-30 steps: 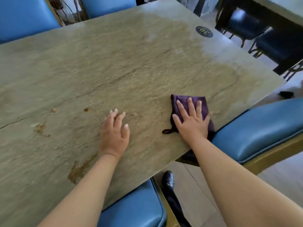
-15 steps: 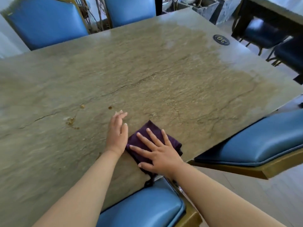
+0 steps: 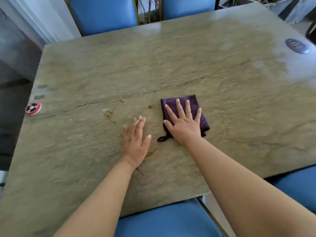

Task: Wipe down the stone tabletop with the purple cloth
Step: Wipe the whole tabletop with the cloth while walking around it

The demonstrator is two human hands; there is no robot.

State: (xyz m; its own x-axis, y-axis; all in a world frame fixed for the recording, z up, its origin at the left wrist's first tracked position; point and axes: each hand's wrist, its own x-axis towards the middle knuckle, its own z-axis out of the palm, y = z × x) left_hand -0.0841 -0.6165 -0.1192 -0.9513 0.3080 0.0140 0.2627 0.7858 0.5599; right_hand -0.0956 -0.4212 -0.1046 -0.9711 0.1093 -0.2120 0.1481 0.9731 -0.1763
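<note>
Here the purple cloth (image 3: 185,112), folded into a rough square, lies flat near the middle of the stone surface (image 3: 230,103), and its small dark loop (image 3: 162,138) sticks out at the near corner. The right hand (image 3: 183,123) presses on it with the palm, its fingers (image 3: 179,106) spread wide and straight, not clenched around the fabric. Just beside it, the left hand (image 3: 136,140) rests flat on the bare stone, fingers stretched and holding nothing. Some brown crumbs (image 3: 109,114) and stains lie near the left hand. A round red object (image 3: 33,108) sits at the left edge, a dark oval badge (image 3: 297,46) at the far right. Blue chairs (image 3: 104,13) stand around.
</note>
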